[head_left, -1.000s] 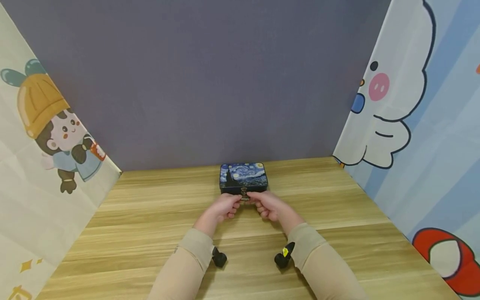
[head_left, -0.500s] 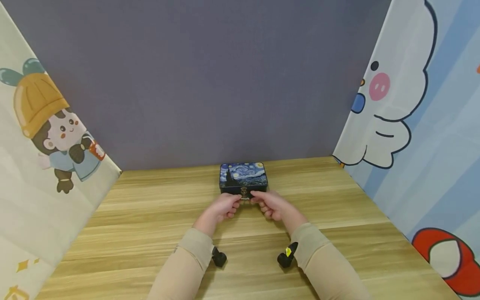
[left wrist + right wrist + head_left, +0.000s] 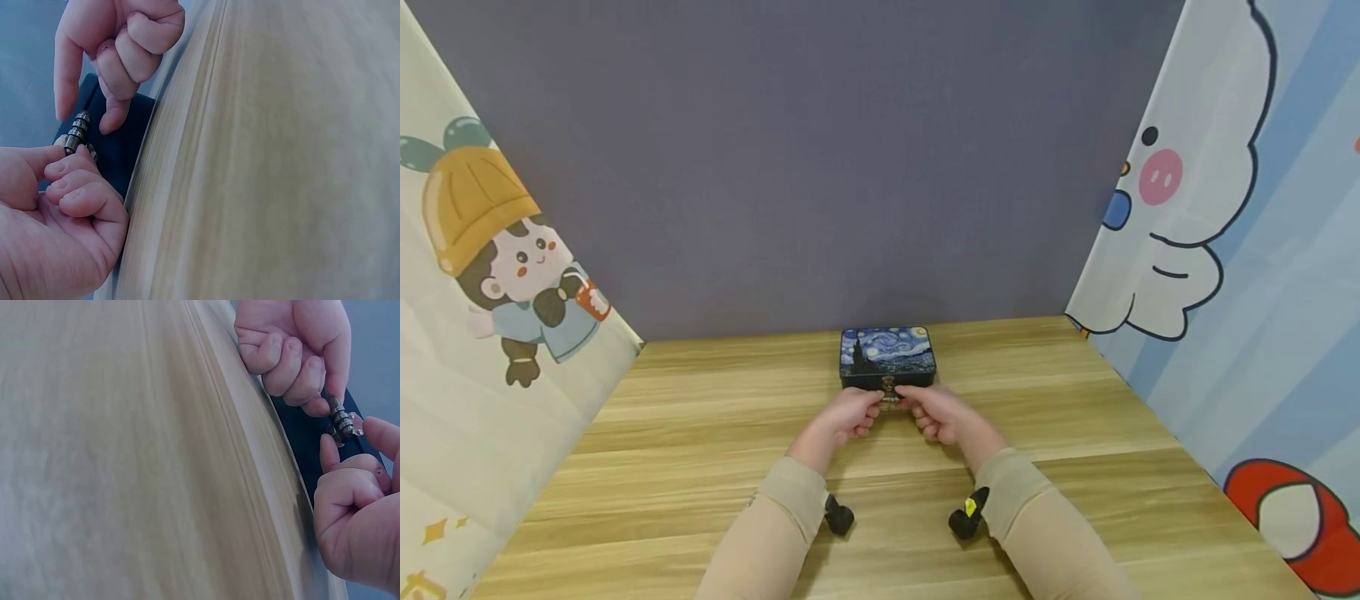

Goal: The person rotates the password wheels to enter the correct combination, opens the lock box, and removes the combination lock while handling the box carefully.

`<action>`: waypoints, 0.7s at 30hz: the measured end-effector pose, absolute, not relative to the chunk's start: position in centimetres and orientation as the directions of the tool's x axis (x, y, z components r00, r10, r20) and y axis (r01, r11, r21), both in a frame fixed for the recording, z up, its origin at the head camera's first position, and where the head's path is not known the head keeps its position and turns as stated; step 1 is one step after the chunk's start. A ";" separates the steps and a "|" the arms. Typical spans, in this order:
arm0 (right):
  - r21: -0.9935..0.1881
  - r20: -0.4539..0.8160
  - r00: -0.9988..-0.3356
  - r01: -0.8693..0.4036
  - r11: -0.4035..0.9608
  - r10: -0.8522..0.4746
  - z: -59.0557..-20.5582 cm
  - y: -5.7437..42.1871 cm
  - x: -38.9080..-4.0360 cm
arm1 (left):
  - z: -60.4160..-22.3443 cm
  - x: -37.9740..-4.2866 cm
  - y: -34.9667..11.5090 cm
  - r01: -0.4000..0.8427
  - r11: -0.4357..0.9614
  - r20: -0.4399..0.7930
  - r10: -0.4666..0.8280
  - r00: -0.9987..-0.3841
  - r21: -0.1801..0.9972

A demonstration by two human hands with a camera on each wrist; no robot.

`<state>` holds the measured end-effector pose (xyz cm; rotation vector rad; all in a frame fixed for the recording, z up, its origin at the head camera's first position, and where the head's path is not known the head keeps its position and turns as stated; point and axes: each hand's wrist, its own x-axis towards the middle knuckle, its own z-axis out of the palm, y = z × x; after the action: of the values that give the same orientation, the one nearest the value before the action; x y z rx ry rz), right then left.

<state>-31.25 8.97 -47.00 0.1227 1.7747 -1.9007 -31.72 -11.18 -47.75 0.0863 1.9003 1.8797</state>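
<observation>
A dark box (image 3: 887, 352) with a swirling night-sky picture on its lid sits closed at the back of the table. At its front latch is a small metal combination padlock (image 3: 77, 132) with ridged number rings. My left hand (image 3: 848, 412) pinches one end of this lock between thumb and forefinger, its other fingers curled. From the opposite side comes my right hand (image 3: 942, 414). Its thumb and forefinger stand apart on either side of the lock's other end, with a gap showing in the right wrist view. The lock's rings (image 3: 340, 419) are too small to read.
The wood-grain table (image 3: 700, 467) extends around the box. A grey panel (image 3: 850, 167) rises close behind it. Cartoon-printed sheets flank both sides, left sheet (image 3: 490, 417) and right sheet (image 3: 1285, 333). A small black camera (image 3: 838, 517) hangs at each cuff.
My right hand drew slightly right, away from the lock, half a second ago, and is now back close to it. The left hand and the box have stayed in place.
</observation>
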 end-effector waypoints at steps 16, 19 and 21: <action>-0.911 -0.397 -0.863 0.413 0.016 -0.312 -47.2 7.9 -31.3 | -47.6 -31.5 -11.3 -0.277 0.071 -0.283 0.366 -0.887 0.958; -0.912 -0.395 -0.865 0.411 0.014 -0.310 -47.2 7.7 -31.3 | -47.7 -31.5 -11.3 -0.278 0.071 -0.285 0.365 -0.886 0.958; -0.910 -0.395 -0.863 0.414 0.008 -0.313 -47.1 7.6 -31.2 | -47.6 -31.5 -11.2 -0.277 0.071 -0.284 0.364 -0.887 0.958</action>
<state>-31.21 7.59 -47.12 0.1033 1.7919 -1.9065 -31.53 -11.23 -47.61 0.0854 1.9012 1.8675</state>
